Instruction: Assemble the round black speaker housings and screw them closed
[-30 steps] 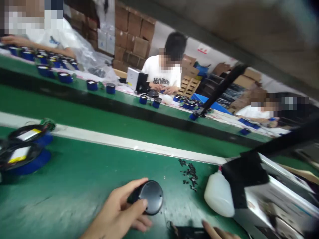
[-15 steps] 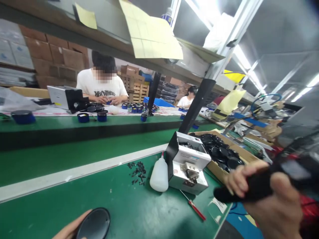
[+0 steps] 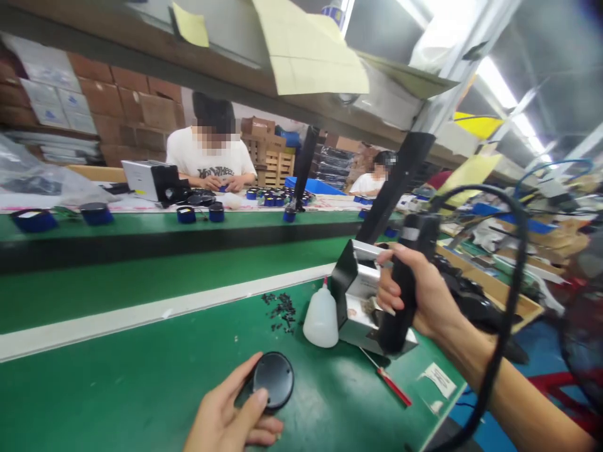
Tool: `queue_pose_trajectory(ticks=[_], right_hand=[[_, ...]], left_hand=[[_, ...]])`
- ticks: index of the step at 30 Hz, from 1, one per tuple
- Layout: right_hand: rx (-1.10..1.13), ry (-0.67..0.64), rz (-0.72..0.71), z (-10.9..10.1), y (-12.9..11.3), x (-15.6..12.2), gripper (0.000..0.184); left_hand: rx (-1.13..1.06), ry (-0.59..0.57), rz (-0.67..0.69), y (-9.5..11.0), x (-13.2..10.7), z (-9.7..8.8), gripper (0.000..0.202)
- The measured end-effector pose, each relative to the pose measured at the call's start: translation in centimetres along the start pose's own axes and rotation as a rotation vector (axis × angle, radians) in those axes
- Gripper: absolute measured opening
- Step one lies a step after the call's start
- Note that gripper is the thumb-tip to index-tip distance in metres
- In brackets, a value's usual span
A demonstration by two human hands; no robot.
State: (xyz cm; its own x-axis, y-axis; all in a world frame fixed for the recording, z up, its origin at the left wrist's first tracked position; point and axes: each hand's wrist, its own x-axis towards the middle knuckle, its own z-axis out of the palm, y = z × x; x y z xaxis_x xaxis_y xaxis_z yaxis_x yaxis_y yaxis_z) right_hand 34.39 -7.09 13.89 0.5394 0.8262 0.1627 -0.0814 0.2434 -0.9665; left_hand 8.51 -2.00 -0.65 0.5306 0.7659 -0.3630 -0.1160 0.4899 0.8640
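Note:
My left hand, low in the middle, grips a round black plastic cover by its edge, thumb on its face. Small holes show near the cover's rim. My right hand is wrapped round the black grip of a corded electric screwdriver, held upright in front of the silver screw feeder. The tool's tip cannot be made out. A white squeeze bottle stands beside the feeder, left of the tool. Several small black screws lie scattered left of the bottle.
A red-handled screwdriver lies near the right edge of the green bench. Behind my right arm is a cardboard box of black parts. A black cable loops over my forearm. Across the belt, a person handles blue parts.
My right hand has brought the electric screwdriver left and upright, in front of the screw feeder. My left hand has come up and right with the cover. The view has shifted slightly.

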Motion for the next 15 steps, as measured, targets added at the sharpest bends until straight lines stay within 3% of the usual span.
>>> queue_pose_trajectory(ticks=[4, 6, 8, 15], right_hand=[[0.146, -0.224, -0.038, 5.0, 0.0, -2.8, 0.032], [0.175, -0.36, -0.057, 7.5, 0.2, -3.4, 0.032], [0.191, -0.409, -0.067, 9.2, 0.7, -3.4, 0.032], [0.208, -0.407, -0.071, 9.2, 2.2, -2.5, 0.029]], left_hand=[[-0.011, -0.084, -0.014, -0.2, 0.6, -0.9, 0.1], [-0.02, -0.092, -0.013, -0.3, 0.8, -1.2, 0.098], [-0.019, -0.09, -0.017, -0.4, 0.8, -1.3, 0.098], [-0.016, -0.086, -0.021, -0.8, 0.3, -0.4, 0.105]])
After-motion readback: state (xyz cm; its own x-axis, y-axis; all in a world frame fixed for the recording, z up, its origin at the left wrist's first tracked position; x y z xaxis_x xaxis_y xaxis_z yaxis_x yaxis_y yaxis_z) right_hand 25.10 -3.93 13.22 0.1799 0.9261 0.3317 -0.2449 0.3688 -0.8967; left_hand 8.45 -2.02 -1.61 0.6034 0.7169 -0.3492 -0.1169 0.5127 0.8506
